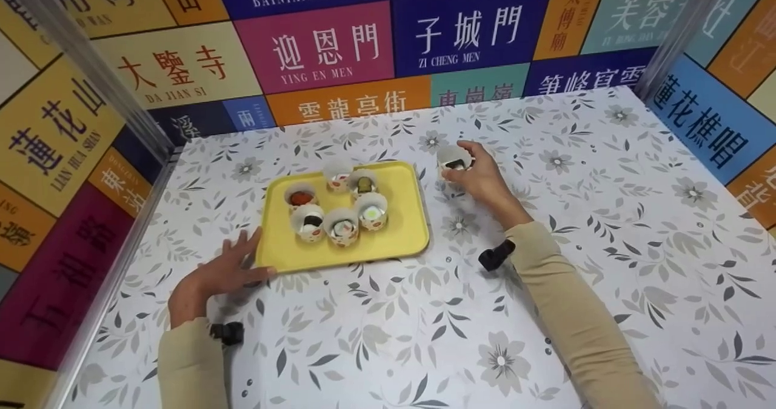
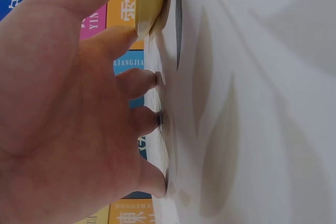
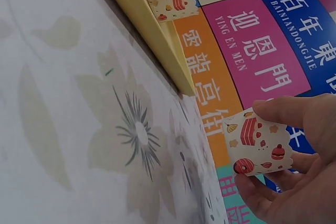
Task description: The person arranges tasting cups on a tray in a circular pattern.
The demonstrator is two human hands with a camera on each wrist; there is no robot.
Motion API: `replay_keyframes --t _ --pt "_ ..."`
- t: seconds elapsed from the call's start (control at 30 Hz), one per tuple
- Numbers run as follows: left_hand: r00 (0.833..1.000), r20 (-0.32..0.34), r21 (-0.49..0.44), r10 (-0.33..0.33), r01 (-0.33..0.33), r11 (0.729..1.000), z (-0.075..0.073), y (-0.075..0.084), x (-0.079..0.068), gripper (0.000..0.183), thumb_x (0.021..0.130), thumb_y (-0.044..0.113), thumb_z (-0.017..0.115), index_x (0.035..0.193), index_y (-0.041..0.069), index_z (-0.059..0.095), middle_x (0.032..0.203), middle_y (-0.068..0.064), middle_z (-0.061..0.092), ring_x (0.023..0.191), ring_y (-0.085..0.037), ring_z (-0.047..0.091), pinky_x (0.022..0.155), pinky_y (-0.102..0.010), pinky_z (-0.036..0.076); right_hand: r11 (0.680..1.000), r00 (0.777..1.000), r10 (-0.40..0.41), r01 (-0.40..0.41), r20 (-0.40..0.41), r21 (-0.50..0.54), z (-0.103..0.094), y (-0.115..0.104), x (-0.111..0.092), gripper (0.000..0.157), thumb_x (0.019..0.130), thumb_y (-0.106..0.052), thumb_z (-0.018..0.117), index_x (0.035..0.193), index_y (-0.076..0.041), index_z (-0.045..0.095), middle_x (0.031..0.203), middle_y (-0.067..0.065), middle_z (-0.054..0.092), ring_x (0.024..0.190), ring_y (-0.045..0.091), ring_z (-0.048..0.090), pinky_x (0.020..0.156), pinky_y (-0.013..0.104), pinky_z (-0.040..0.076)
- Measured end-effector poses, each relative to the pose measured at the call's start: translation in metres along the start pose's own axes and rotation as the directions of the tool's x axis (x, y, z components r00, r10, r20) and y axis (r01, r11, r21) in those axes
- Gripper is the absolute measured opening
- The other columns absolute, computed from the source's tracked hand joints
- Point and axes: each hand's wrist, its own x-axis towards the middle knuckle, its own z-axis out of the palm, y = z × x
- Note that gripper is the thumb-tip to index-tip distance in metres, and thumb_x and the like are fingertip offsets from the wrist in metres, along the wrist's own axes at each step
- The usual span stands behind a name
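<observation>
My right hand [image 1: 484, 180] grips a small paper baking cup [image 3: 258, 142] by its sides, to the right of the tray. The cup has cake and donut prints and holds a black-and-white piece that looks like sushi. At the near left corner of the yellow tray [image 1: 400, 236], my left hand [image 1: 221, 275] has its fingers spread, with thumb and forefinger against the tray's edge [image 2: 149, 3]. Several similar cups stand grouped on the tray. One holds a red-orange filling [image 1: 300, 199], another a black-and-white piece [image 1: 312, 221], another a white piece with a green centre [image 1: 372, 213].
The table [image 1: 388, 324] wears a white cover with grey flowers and leaves. Behind it rises a wall [image 1: 315, 51] of coloured panels with Chinese lettering, and similar side walls [image 1: 60, 215] flank the table left and right.
</observation>
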Motion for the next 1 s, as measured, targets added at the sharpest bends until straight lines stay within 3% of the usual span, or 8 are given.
replay_keyframes --t 0.23,0.53,0.63,0.8,1.0 --pt "1.000 -0.005 -0.012 0.023 -0.023 1.000 0.000 0.000 0.004 0.106 0.087 0.065 0.065 0.160 0.036 -0.006 0.167 -0.008 -0.023 0.149 -0.042 -0.031 0.112 -0.076 -0.015 0.998 1.000 -0.014 0.015 0.022 -0.067 0.004 -0.017 0.003 0.077 0.092 -0.023 0.072 0.157 -0.015 0.032 0.163 0.014 0.031 0.139 0.028 0.043 0.114 0.044 0.041" --pt "0.999 -0.009 -0.003 0.041 -0.041 0.999 0.001 -0.002 0.000 0.105 0.089 0.062 0.064 0.161 0.031 -0.005 0.166 -0.014 -0.022 0.148 -0.045 -0.030 0.111 -0.078 -0.012 0.987 0.996 -0.053 0.064 0.074 -0.146 0.016 -0.037 0.006 0.078 0.091 -0.027 0.074 0.157 -0.018 0.032 0.165 0.008 0.031 0.138 0.027 0.047 0.111 0.046 0.044" --pt "1.000 -0.004 -0.003 0.019 -0.019 1.000 0.001 -0.002 0.000 0.106 0.087 0.064 0.065 0.160 0.034 -0.005 0.167 -0.012 -0.022 0.149 -0.044 -0.030 0.111 -0.078 -0.012 0.986 0.995 -0.049 0.062 0.088 -0.152 0.021 -0.045 0.007 0.076 0.093 -0.029 0.071 0.156 -0.018 0.032 0.165 0.008 0.030 0.132 0.029 0.053 0.108 0.046 0.047" --pt "1.000 -0.002 -0.001 0.026 -0.026 1.000 0.001 -0.001 0.000 0.106 0.088 0.064 0.065 0.160 0.033 -0.006 0.166 -0.012 -0.023 0.149 -0.044 -0.030 0.111 -0.078 -0.012 0.986 0.994 -0.043 0.059 0.098 -0.159 0.028 -0.065 0.007 0.075 0.094 -0.031 0.069 0.157 -0.017 0.031 0.165 0.008 0.029 0.141 0.027 0.045 0.112 0.046 0.044" --pt "1.000 -0.005 -0.003 0.014 -0.014 1.000 0.000 -0.001 -0.002 0.105 0.087 0.064 0.064 0.160 0.035 -0.005 0.167 -0.010 -0.023 0.149 -0.043 -0.030 0.112 -0.077 -0.013 0.977 0.988 -0.082 0.106 0.131 -0.183 0.043 -0.089 0.009 0.075 0.093 -0.029 0.070 0.156 -0.017 0.032 0.158 0.009 0.040 0.127 0.024 0.054 0.106 0.044 0.047"
